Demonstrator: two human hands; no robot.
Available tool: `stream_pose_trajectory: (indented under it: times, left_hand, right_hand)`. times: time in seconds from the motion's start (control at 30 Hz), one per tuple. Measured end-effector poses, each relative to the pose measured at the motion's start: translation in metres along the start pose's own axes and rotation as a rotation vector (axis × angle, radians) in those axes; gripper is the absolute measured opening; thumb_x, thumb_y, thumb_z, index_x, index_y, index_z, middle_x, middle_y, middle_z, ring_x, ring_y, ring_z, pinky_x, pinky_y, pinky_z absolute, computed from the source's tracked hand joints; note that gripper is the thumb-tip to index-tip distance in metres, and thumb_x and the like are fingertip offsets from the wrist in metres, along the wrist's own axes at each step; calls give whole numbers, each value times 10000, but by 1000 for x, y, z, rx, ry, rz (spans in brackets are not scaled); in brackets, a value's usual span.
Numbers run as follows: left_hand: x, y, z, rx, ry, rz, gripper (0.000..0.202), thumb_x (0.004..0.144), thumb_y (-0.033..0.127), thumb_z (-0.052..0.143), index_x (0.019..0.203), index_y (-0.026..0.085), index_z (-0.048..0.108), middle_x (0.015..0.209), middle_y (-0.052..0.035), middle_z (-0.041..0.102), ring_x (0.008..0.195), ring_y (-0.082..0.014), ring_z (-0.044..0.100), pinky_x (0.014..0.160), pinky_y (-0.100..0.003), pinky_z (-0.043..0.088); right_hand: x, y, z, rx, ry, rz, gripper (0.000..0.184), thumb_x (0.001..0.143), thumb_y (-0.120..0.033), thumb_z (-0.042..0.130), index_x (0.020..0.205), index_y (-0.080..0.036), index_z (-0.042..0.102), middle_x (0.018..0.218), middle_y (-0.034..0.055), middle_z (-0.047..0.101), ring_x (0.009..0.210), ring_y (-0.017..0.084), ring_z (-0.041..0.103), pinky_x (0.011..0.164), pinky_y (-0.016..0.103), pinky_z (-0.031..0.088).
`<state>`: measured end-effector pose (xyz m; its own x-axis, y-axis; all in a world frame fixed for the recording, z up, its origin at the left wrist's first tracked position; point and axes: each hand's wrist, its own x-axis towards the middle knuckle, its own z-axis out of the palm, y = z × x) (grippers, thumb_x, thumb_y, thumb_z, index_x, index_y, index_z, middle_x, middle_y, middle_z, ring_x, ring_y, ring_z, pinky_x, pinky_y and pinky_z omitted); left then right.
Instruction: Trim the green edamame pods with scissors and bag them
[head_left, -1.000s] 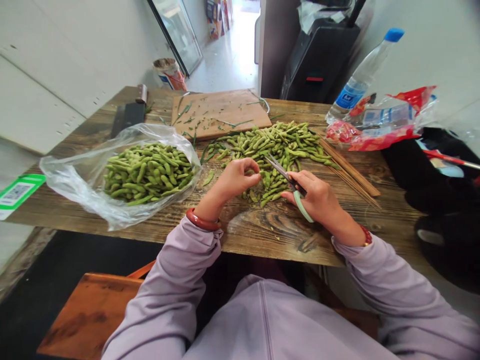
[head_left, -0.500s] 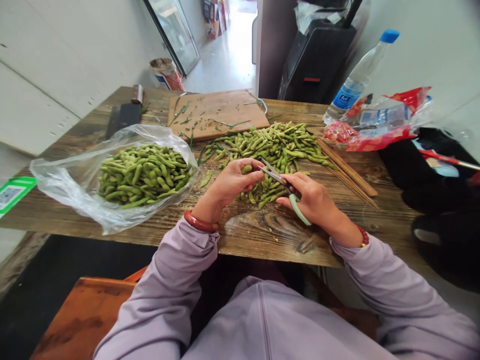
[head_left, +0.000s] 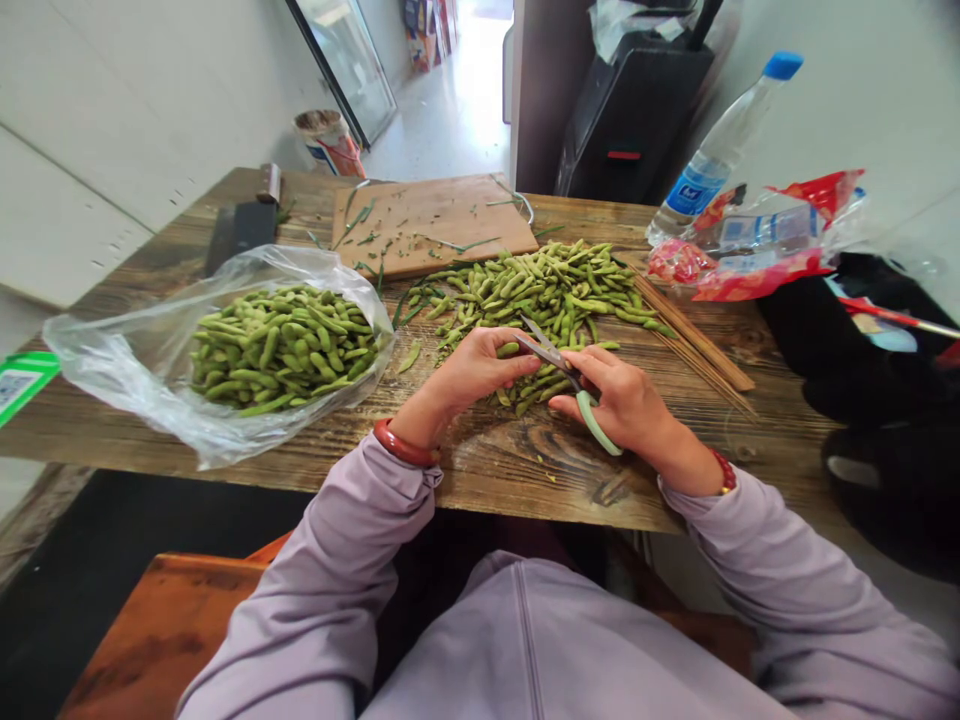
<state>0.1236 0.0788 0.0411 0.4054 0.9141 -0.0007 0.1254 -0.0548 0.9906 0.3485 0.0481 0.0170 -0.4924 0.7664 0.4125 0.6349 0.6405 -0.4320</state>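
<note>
Between the thumb and fingers of my left hand (head_left: 484, 368) is a green edamame pod (head_left: 508, 350). My right hand (head_left: 624, 395) grips scissors (head_left: 592, 425) with pale green handles, their blades parted and touching or very near the pod's end. Beyond both hands spreads a loose heap of edamame pods (head_left: 540, 285) on the wooden table (head_left: 517, 480). To the left, a clear plastic bag (head_left: 127, 370) lies with its mouth spread around a mound of edamame pods (head_left: 292, 345).
A cutting board (head_left: 442, 215) with green scraps lies at the back, a cleaver (head_left: 244, 235) left of it. Wooden chopsticks or skewers (head_left: 697, 345) are right of the heap. A plastic bottle (head_left: 712, 160) and red-and-clear packaging (head_left: 772, 245) stand farther right.
My left hand has shifted slightly right and down with the pod, closer to the scissors. The scissors remain in my right hand, almost unmoved. The view has shifted slightly.
</note>
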Motion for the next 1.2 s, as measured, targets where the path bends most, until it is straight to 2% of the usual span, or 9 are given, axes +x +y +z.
stream_pose_trajectory:
  times: [0.23, 0.33, 0.43, 0.5, 0.6, 0.67, 0.9, 1.2]
  left_hand:
    - [0, 3, -2, 32, 14, 47, 195, 780, 298, 752, 887, 136, 768, 903, -54, 743, 839, -151, 634, 835, -280, 484]
    - [1, 3, -4, 52, 21, 48, 194, 766, 296, 764, 865, 130, 765, 896, -59, 741, 866, -162, 642, 877, -293, 478]
    - [0, 5, -4, 45, 39, 14, 201, 749, 293, 774, 853, 122, 756, 868, -48, 729, 822, -146, 625, 826, -269, 473]
    - [0, 5, -4, 4, 48, -18, 209, 747, 300, 771, 853, 123, 738, 811, -25, 700, 738, -117, 589, 722, -238, 458]
    - [-1, 3, -4, -124, 61, -76, 218, 763, 317, 756, 855, 138, 674, 668, 32, 585, 557, -62, 462, 520, -195, 345]
    - [0, 1, -5, -225, 78, -97, 210, 773, 302, 740, 856, 153, 619, 625, 56, 523, 491, -44, 401, 448, -184, 261]
    - [2, -1, -6, -369, 106, -107, 201, 741, 217, 720, 862, 166, 567, 680, 31, 595, 482, -39, 465, 422, -156, 265]
    - [0, -2, -3, -335, 9, -117, 282, 740, 301, 793, 865, 148, 591, 711, 7, 666, 482, -36, 469, 427, -164, 263]
  right_hand:
    - [-1, -2, -1, -52, -22, 23, 399, 895, -389, 695, 1247, -217, 622, 1062, 106, 702, 901, 274, 693, 770, 391, 573]
    - [-1, -2, -2, -58, -25, 23, 406, 893, -369, 701, 1254, -200, 623, 1083, 117, 709, 917, 283, 702, 779, 399, 578]
    - [-2, -2, -1, -63, -12, 14, 396, 899, -358, 700, 1249, -188, 629, 1109, 126, 715, 962, 294, 705, 804, 405, 580]
    - [-2, -2, -1, -62, 3, 12, 384, 904, -364, 693, 1243, -193, 633, 1092, 120, 717, 953, 289, 706, 799, 400, 580]
    - [-1, 0, -1, -67, 35, 20, 394, 908, -381, 686, 1243, -181, 629, 1038, 112, 704, 904, 279, 699, 768, 394, 578]
    - [-1, 1, 0, -68, 55, 29, 431, 906, -395, 687, 1265, -168, 615, 1010, 109, 684, 853, 270, 688, 735, 389, 575]
    - [-1, 4, 3, -49, 71, 23, 489, 899, -439, 689, 1309, -193, 587, 1026, 106, 661, 812, 255, 672, 721, 395, 584]
    - [-1, 2, 4, -28, 49, 2, 494, 879, -418, 720, 1312, -223, 582, 1057, 94, 660, 866, 257, 681, 764, 390, 584]
